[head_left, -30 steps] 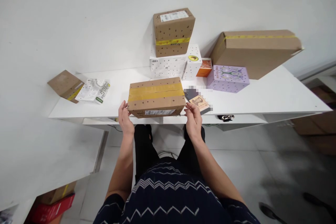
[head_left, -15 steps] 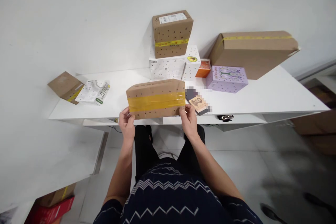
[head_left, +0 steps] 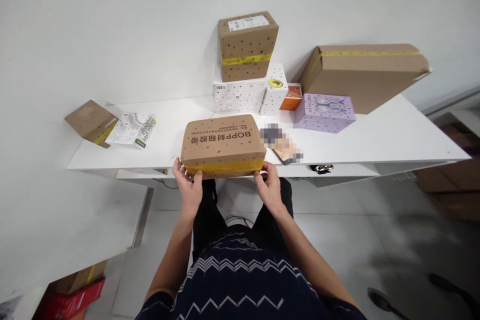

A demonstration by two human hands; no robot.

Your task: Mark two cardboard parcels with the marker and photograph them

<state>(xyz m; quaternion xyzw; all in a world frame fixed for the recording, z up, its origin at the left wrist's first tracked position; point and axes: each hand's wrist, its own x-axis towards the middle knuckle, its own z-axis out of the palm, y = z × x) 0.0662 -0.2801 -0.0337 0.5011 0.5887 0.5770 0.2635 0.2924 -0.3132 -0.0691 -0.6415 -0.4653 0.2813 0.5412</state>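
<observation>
A brown cardboard box (head_left: 223, 142) is at the front edge of the white table, its top printed with dark lettering and "BOPP". Yellow tape runs along the side that faces me. My left hand (head_left: 189, 187) grips the near left corner, thumb on the taped side and fingers round the end. At the near right corner my right hand (head_left: 269, 187) holds the box the same way. Just right of the box lies a phone (head_left: 287, 152), partly blurred out. Whether the box's underside touches the table is hidden.
Behind stands a brown box (head_left: 247, 50) on a white box (head_left: 240, 97). To the right are an orange box (head_left: 291, 99), a purple box (head_left: 325, 112) and a large flat carton (head_left: 367, 75). A white and green box (head_left: 131, 131) and a small carton (head_left: 90, 122) lie left.
The held box has tipped, so its printed top now shows where the wide taped side faced up before. Both hands have moved slightly lower, toward me, with it.
</observation>
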